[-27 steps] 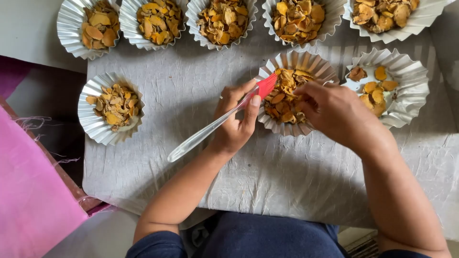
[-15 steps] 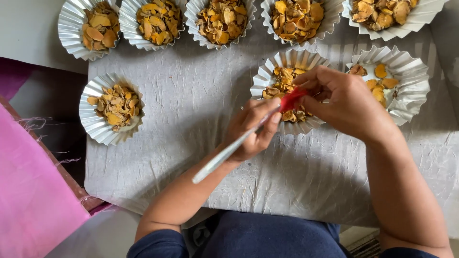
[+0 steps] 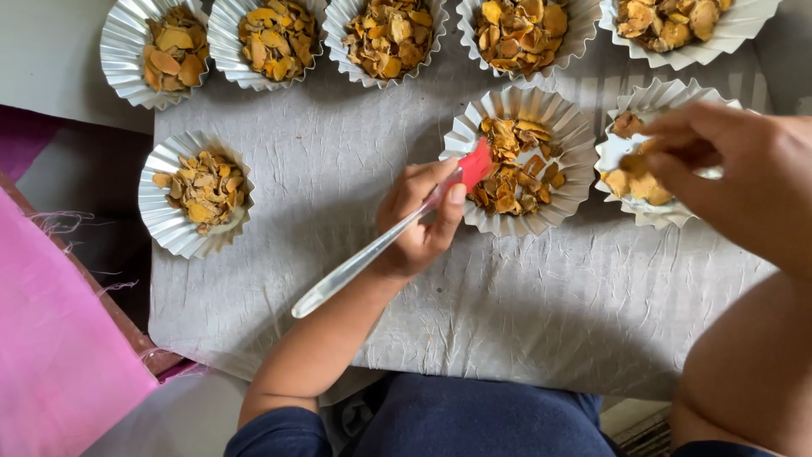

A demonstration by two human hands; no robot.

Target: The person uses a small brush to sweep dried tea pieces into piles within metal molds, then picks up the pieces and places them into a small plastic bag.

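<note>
My left hand (image 3: 420, 218) grips a small spatula (image 3: 372, 247) with a clear handle and a red head; the red head rests at the left rim of a fluted foil cup (image 3: 516, 110) filled with orange-brown dried slices. My right hand (image 3: 727, 173) is over the neighbouring foil cup (image 3: 611, 152) on the right, its fingers pinched on a yellow-orange slice (image 3: 633, 162). That cup holds only a few pieces, partly hidden by my hand.
Several more foil cups of dried slices line the far edge of the grey crinkled sheet (image 3: 338, 186), and one cup (image 3: 196, 193) sits alone at the left. Pink cloth (image 3: 59, 355) lies at the lower left.
My right hand moved from the middle cup to the right-hand cup and now pinches a slice there. My left hand kept hold of the spatula, whose head stays at the middle cup's rim.
</note>
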